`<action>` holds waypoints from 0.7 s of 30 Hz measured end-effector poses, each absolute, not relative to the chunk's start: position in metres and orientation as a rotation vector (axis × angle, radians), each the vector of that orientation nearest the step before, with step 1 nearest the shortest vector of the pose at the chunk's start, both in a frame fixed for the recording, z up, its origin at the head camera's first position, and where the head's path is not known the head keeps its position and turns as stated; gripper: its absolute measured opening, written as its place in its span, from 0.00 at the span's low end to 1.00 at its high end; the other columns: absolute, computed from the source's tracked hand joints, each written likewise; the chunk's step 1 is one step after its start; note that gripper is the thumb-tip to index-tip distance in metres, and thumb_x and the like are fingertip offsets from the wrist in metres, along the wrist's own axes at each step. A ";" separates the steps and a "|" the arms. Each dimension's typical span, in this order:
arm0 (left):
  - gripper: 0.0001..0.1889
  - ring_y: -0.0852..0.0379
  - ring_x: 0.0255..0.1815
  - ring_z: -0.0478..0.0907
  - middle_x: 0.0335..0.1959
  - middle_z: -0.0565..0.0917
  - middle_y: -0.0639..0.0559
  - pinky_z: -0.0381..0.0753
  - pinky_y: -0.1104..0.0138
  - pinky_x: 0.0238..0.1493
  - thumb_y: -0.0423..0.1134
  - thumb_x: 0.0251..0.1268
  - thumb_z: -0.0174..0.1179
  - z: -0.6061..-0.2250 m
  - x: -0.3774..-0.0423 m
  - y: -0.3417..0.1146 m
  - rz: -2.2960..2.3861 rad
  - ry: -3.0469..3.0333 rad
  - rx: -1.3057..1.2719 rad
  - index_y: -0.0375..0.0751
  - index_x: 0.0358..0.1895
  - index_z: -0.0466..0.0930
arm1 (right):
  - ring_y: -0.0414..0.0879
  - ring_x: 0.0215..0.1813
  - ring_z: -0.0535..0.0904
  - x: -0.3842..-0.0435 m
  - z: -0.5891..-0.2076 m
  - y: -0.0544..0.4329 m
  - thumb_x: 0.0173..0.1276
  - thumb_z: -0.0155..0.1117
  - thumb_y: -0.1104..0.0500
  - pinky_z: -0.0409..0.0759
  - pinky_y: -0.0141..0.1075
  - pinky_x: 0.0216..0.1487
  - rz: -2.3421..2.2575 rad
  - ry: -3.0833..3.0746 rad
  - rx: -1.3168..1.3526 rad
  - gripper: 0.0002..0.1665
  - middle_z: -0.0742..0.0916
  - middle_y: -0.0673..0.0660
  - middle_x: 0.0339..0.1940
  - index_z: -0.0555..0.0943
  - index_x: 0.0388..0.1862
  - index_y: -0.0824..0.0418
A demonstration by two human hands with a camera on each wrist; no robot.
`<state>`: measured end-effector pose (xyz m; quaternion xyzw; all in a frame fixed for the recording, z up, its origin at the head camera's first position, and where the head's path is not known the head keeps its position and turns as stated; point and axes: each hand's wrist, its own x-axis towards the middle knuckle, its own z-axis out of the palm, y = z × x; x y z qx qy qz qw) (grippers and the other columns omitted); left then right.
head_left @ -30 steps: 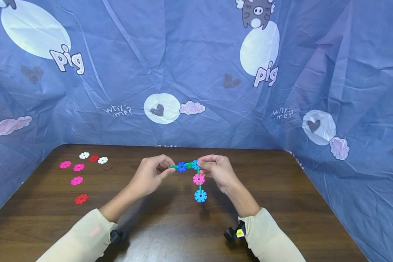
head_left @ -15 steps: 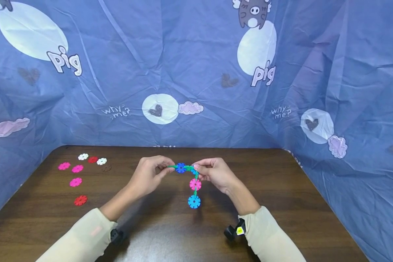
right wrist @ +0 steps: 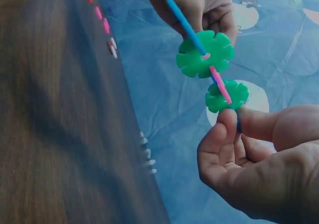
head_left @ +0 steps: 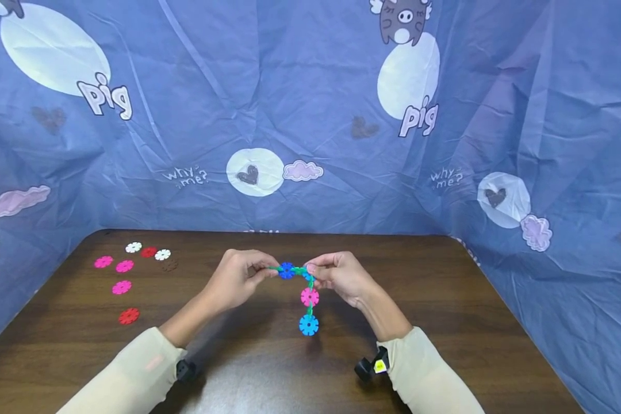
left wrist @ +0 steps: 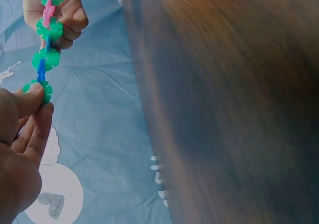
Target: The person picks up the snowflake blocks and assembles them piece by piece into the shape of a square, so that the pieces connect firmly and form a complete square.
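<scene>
While we look from the head, our bent chain of discs [head_left: 310, 296] hangs over the table [head_left: 269, 374]; we guess it's light, with hard discs but wobbly joints, best held by the rims. From the left wrist, our left hand [left wrist: 17, 164] pinches the green end disc [left wrist: 47, 92]. From the right wrist, our right hand [right wrist: 264, 167] pinches a blue disc [right wrist: 239, 127], fingers curled.

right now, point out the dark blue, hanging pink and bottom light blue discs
dark blue disc [head_left: 287, 271]: head view, face centre
hanging pink disc [head_left: 309, 298]: head view, face centre
bottom light blue disc [head_left: 308, 325]: head view, face centre
</scene>
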<state>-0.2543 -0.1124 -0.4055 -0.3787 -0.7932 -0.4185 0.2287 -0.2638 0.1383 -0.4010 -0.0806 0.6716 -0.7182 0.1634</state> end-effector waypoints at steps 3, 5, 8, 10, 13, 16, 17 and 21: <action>0.07 0.61 0.29 0.84 0.31 0.89 0.52 0.85 0.69 0.29 0.24 0.56 0.74 -0.406 -0.255 -0.112 -1.170 -2.186 -1.030 0.38 0.35 0.89 | 0.40 0.26 0.79 -0.264 -0.401 0.139 0.74 0.61 0.71 0.83 0.30 0.34 -2.033 1.904 -0.222 0.14 0.85 0.51 0.26 0.79 0.52 0.82; 0.07 0.59 0.29 0.85 0.31 0.89 0.53 0.85 0.69 0.30 0.24 0.56 0.74 -0.406 -0.256 -0.112 -1.204 -2.195 -1.029 0.38 0.35 0.89 | 0.40 0.26 0.78 -0.266 -0.401 0.140 0.75 0.61 0.69 0.82 0.31 0.35 -2.003 1.908 -0.217 0.15 0.85 0.51 0.28 0.79 0.53 0.80; 0.06 0.57 0.31 0.86 0.31 0.89 0.53 0.86 0.68 0.33 0.25 0.57 0.73 -0.405 -0.259 -0.111 -1.271 -2.238 -1.042 0.38 0.35 0.88 | 0.41 0.27 0.78 -0.268 -0.403 0.144 0.77 0.60 0.66 0.81 0.31 0.36 -1.932 1.924 -0.237 0.15 0.85 0.51 0.30 0.80 0.54 0.78; 0.05 0.58 0.31 0.86 0.30 0.89 0.54 0.86 0.67 0.35 0.26 0.58 0.73 -0.405 -0.262 -0.111 -1.317 -2.278 -1.051 0.39 0.34 0.87 | 0.41 0.27 0.77 -0.269 -0.406 0.145 0.77 0.60 0.65 0.80 0.31 0.35 -1.888 1.934 -0.264 0.15 0.86 0.51 0.31 0.80 0.54 0.77; 0.05 0.58 0.32 0.86 0.30 0.89 0.53 0.87 0.66 0.37 0.26 0.59 0.72 -0.406 -0.267 -0.111 -1.370 -2.337 -1.056 0.38 0.32 0.87 | 0.42 0.28 0.77 -0.268 -0.406 0.144 0.77 0.60 0.65 0.79 0.31 0.34 -1.833 1.947 -0.328 0.14 0.85 0.51 0.30 0.82 0.53 0.75; 0.04 0.57 0.34 0.87 0.30 0.89 0.50 0.87 0.65 0.39 0.27 0.60 0.71 -0.406 -0.271 -0.112 -1.427 -2.385 -1.056 0.39 0.33 0.87 | 0.42 0.28 0.77 -0.266 -0.406 0.142 0.76 0.61 0.64 0.77 0.31 0.32 -1.787 1.970 -0.377 0.13 0.85 0.50 0.27 0.83 0.52 0.73; 0.04 0.57 0.34 0.87 0.31 0.89 0.50 0.87 0.65 0.39 0.27 0.60 0.71 -0.406 -0.272 -0.112 -1.439 -2.398 -1.058 0.40 0.33 0.88 | 0.41 0.27 0.76 -0.265 -0.406 0.141 0.76 0.62 0.64 0.77 0.32 0.32 -1.774 1.979 -0.387 0.13 0.84 0.50 0.27 0.83 0.52 0.73; 0.04 0.55 0.34 0.87 0.31 0.90 0.50 0.87 0.64 0.40 0.28 0.61 0.71 -0.406 -0.276 -0.111 -1.469 -2.431 -1.075 0.41 0.34 0.88 | 0.40 0.26 0.74 -0.265 -0.408 0.138 0.75 0.64 0.61 0.75 0.32 0.29 -1.710 2.056 -0.407 0.13 0.82 0.49 0.24 0.84 0.49 0.71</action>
